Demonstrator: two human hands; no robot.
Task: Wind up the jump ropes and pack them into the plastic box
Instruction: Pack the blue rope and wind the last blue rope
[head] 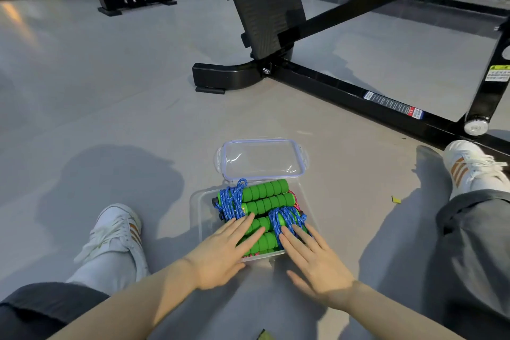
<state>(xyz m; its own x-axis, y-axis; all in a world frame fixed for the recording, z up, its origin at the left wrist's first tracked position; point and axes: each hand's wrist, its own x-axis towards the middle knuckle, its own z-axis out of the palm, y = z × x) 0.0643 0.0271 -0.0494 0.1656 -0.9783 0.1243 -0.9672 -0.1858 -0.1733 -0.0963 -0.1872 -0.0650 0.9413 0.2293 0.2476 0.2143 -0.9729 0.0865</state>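
My left hand (220, 254) and right hand (314, 259) lie flat side by side, fingers straight and slightly spread, pressing down on the wound jump ropes (265, 197). The ropes, with green foam handles wrapped in blue cord, fill the clear plastic box (204, 210) on the grey floor (110, 91) between my legs. My white sneakers (116, 229) sit out to either side. Just behind the box, touching its far edge, lies its clear lid (262, 159). Farther off stands a black gym machine frame (358, 94) with a tilted footplate (262, 3).
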